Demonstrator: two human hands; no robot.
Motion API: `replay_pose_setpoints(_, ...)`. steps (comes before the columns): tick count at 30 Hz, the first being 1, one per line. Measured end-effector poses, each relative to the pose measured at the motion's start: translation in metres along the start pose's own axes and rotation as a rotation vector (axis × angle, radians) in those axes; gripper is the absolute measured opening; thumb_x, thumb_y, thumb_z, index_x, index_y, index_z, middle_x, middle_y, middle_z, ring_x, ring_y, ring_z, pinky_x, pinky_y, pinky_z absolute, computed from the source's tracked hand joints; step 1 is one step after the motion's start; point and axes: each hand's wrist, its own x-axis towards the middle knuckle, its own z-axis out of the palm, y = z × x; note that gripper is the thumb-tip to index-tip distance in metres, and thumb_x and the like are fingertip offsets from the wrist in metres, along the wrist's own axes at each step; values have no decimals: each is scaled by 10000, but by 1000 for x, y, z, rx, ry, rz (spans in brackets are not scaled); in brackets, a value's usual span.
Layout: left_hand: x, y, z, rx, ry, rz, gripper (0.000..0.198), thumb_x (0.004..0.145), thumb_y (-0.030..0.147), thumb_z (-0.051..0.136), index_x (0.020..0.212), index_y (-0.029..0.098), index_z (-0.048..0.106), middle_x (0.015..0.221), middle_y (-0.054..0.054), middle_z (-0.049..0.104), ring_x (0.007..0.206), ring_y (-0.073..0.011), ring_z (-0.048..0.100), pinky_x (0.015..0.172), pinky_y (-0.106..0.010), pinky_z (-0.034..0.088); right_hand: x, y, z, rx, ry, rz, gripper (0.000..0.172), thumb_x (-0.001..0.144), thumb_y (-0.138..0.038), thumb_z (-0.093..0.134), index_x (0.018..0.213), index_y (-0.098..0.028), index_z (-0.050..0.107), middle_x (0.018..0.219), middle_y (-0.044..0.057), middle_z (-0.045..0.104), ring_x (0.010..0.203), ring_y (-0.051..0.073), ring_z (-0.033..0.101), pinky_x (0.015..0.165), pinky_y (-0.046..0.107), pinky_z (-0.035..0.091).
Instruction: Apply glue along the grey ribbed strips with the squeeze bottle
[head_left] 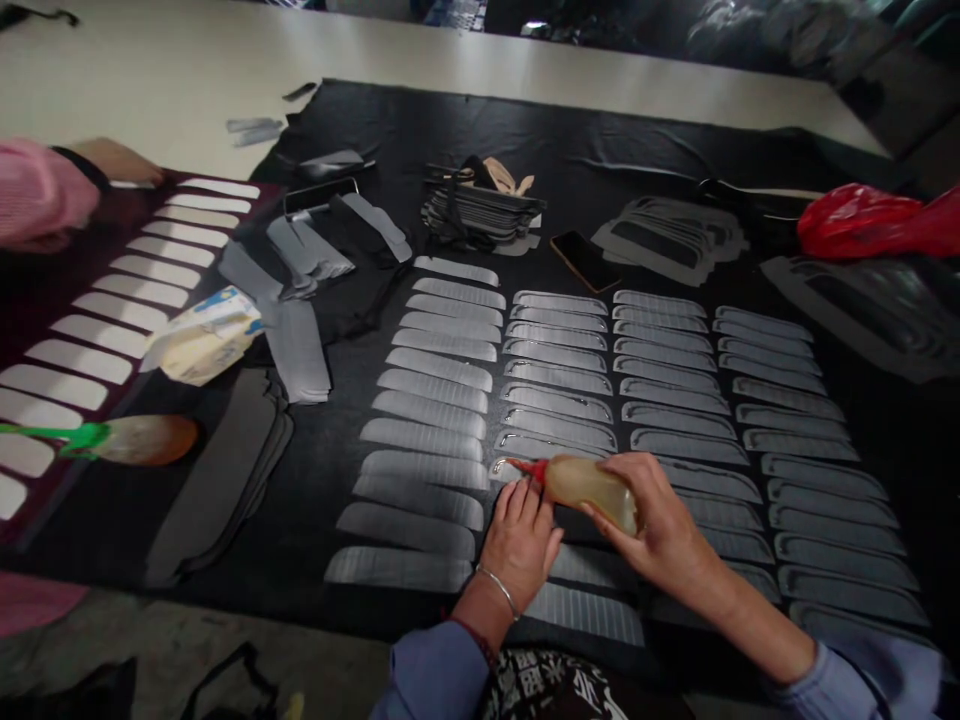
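Observation:
In my right hand is a squeeze bottle of yellowish liquid, held tilted with its red nozzle pointing left. The nozzle tip is over the left end of a grey strip, where a shiny wet line shows. My left hand rests palm down just below that strip, fingers stretched out, partly hiding pieces under it. Several columns of grey rounded strips lie around my hands. Many in the middle columns carry a glossy line along their upper edge; the left column's strips look plain.
A co-worker's hand is at the left by a maroon board of white strips. Nearby are another bottle and stacked dark pieces. Behind lie a bundle of strips, a phone and a red plastic bag.

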Motion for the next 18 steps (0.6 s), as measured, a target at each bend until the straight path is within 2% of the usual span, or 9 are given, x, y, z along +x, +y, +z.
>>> replay_pose_setpoints(18,-1,-3,3,65,46,58,397,837,227,494,1205,78,489,1215,-160,523,1142,-294,468,948,-461,436,-26,7,-23,-60,4,50,344,825,-200,539,1138,-202,397,976,103,494,911,227,514,753,368,491)
